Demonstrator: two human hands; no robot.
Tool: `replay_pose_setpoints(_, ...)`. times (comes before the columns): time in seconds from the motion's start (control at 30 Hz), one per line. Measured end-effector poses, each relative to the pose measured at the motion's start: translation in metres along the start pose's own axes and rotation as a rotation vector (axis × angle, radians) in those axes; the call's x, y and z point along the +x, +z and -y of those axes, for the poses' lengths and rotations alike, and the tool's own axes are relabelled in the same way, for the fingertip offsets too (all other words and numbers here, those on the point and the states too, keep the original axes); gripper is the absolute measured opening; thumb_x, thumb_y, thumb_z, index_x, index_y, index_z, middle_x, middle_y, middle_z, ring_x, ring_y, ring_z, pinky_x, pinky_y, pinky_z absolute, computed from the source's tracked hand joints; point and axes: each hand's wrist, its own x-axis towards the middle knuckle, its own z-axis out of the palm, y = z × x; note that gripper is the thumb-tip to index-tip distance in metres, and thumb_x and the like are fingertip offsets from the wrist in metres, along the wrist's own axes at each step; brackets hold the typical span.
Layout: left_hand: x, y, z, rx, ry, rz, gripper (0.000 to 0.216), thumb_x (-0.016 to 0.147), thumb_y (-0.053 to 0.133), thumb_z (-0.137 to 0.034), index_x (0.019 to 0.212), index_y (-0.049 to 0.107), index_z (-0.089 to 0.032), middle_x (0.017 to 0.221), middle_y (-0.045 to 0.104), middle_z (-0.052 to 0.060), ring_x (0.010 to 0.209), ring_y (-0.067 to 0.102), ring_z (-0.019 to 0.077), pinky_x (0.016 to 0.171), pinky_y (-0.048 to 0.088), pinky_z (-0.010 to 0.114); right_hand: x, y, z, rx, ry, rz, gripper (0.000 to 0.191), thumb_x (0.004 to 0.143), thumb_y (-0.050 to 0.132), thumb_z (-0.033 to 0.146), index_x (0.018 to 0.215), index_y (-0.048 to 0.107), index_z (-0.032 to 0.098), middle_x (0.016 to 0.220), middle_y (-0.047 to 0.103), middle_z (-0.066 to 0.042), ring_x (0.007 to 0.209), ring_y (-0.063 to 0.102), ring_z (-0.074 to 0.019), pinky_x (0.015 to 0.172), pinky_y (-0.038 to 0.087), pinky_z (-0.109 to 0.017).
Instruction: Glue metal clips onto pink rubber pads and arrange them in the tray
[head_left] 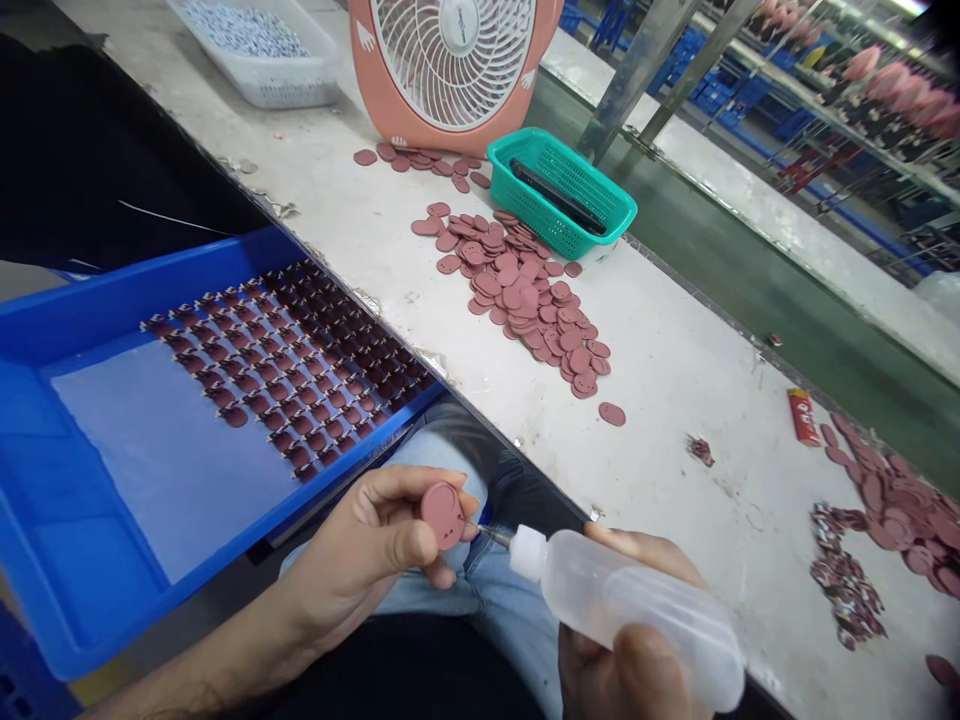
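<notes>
Bottle [641,605], translucent and white-capped, lies in the curled grip of the right hand [634,670], thumb on the near side and fingers on the far side, hiding the palm. Its metal nozzle [496,536] points at the left hand [360,550], which pinches a reddish-pink disc [441,515] between thumb and fingers; the tip is just beside the disc, and whether they touch I cannot tell. Jeans [510,620] show beneath both hands. Left of the left hand sits a blue tray [30,540], bearing a pale sheet [165,460] and, on its side nearer the table, close rows of darker discs [315,370] with small pieces at their ends. Ahead of the hands, the table [675,350] edge stands between them and a loose heap of discs [517,295]. Ahead and to the right of the right hand are a small cluster of scraps [701,450], a larger one [847,590], a red packet [802,416] and another disc heap [892,500]. Farther off, a green basket [540,215] with a black object [559,195] inside blocks part of the first heap's far side; behind stand an orange-pink fan [397,115] and, leftward, a white bin [292,85].
</notes>
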Motion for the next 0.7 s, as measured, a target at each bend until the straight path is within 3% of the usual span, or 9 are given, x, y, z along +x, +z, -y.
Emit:
replay_pose_setpoints(0.23, 0.001, 0.0, 0.0, 0.018, 0.004, -0.015, 0.03, 0.069, 0.095, -0.031, 0.097, 0.085, -0.029, 0.09, 0.083, 0.003, 0.075, 0.073, 0.0153, 0.053, 0.06, 0.014, -0.004, -0.005, -0.006, -0.007, 0.049, 0.023, 0.031, 0.092, 0.064, 0.052, 0.101, 0.072, 0.023, 0.069, 0.066, -0.001, 0.051, 0.057, -0.0141, 0.041, 0.036, -0.027)
replay_pose_setpoints(0.4, 0.0, 0.003, -0.003, 0.038, -0.034, -0.088, 0.03, 0.063, 0.097, -0.035, 0.09, 0.085, -0.029, 0.087, 0.082, 0.005, 0.072, 0.073, 0.017, 0.05, 0.057, 0.015, -0.002, -0.007, -0.005, 0.286, 0.341, 0.018, 0.034, 0.083, 0.074, 0.053, 0.1, 0.074, 0.024, 0.061, 0.057, 0.002, 0.042, 0.043, -0.0093, 0.039, 0.033, -0.022)
replay_pose_setpoints(0.5, -0.003, 0.009, -0.009, 0.087, -0.044, -0.252, 0.034, 0.057, 0.099, -0.038, 0.087, 0.085, -0.028, 0.085, 0.082, 0.005, 0.072, 0.073, 0.018, 0.049, 0.056, 0.016, 0.008, -0.005, 0.0, 0.631, 0.665, 0.06, 0.051, 0.079, 0.071, 0.07, 0.103, 0.073, 0.025, 0.055, 0.052, 0.005, 0.039, 0.041, -0.007, 0.037, 0.032, -0.017)
replay_pose_setpoints(0.57, -0.004, 0.013, -0.013, 0.129, -0.018, -0.392, 0.04, 0.052, 0.101, -0.041, 0.086, 0.085, -0.028, 0.082, 0.081, 0.004, 0.071, 0.073, 0.0178, 0.049, 0.054, 0.014, 0.017, -0.002, 0.002, 0.806, 0.835, 0.087, 0.052, 0.084, 0.063, 0.073, 0.102, 0.073, 0.026, 0.055, 0.055, 0.004, 0.041, 0.045, -0.0082, 0.036, 0.032, -0.015)
replay_pose_setpoints(0.63, -0.005, 0.012, -0.015, 0.168, 0.008, -0.495, 0.045, 0.046, 0.102, -0.044, 0.085, 0.085, -0.03, 0.081, 0.081, 0.001, 0.07, 0.072, 0.0165, 0.048, 0.053, 0.012, 0.025, 0.004, -0.001, 0.877, 0.866, 0.105, 0.041, 0.087, 0.064, 0.063, 0.105, 0.072, 0.026, 0.064, 0.064, 0.001, 0.048, 0.055, -0.0105, 0.04, 0.04, -0.017)
replay_pose_setpoints(0.7, -0.002, 0.005, -0.016, 0.199, 0.013, -0.562, 0.05, 0.039, 0.102, -0.048, 0.083, 0.084, -0.033, 0.082, 0.081, -0.002, 0.069, 0.071, 0.0153, 0.048, 0.053, 0.011, 0.035, 0.011, -0.01, 0.734, 0.722, 0.16, 0.04, 0.083, 0.067, 0.051, 0.113, 0.069, 0.026, 0.088, 0.074, -0.004, 0.067, 0.067, -0.0148, 0.057, 0.055, -0.024)
